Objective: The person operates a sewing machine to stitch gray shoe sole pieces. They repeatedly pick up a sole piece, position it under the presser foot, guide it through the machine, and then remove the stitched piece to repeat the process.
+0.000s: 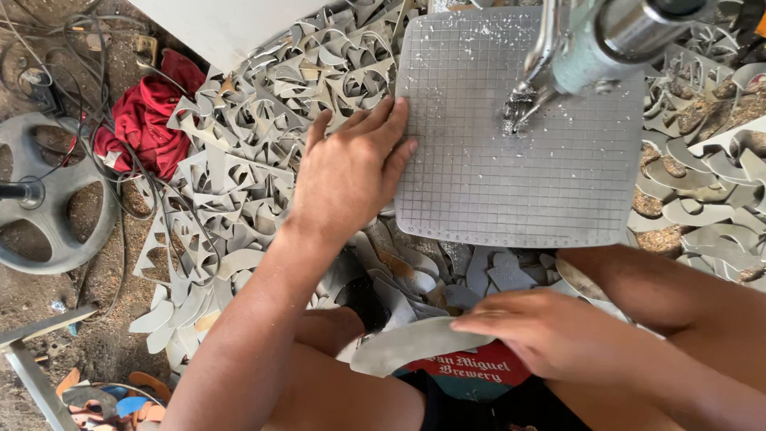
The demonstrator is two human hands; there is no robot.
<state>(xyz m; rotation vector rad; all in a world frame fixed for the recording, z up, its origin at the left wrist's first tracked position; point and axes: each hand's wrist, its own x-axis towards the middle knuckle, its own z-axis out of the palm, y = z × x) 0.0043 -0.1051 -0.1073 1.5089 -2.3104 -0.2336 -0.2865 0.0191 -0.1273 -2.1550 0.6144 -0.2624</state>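
- The right hand (558, 335) lies low in the view, fingers stretched out flat and close together; its grip rests on the end of a curved grey cut-out piece (415, 345), fingertips pressing on top of it; whether the thumb closes underneath cannot be told.
- That curved piece lies across the person's lap, just above a red and teal printed patch of clothing (471, 373).
- The left hand (351, 172) is spread open, palm down, grasping nothing; its fingertips touch the left edge of a grey gridded plate (511, 183), the palm resting on the heap of scraps beside it.
- The gridded plate is square with rounded corners, lying flat and dusted with pale shavings near its top; a metal machine head (590, 48) hangs over its upper right part, its tip (517, 108) down at the plate's surface amid shavings.
- A big heap of grey cut-out scraps (247, 152) surrounds the plate on the left and below; more curved offcuts (702, 183) lie to the right.
- Further left, on the dirt floor (96, 335), a red cloth (148, 120) lies just beside the heap; a grey wheel (56, 199) and tangled cables (72, 48) lie beyond it.
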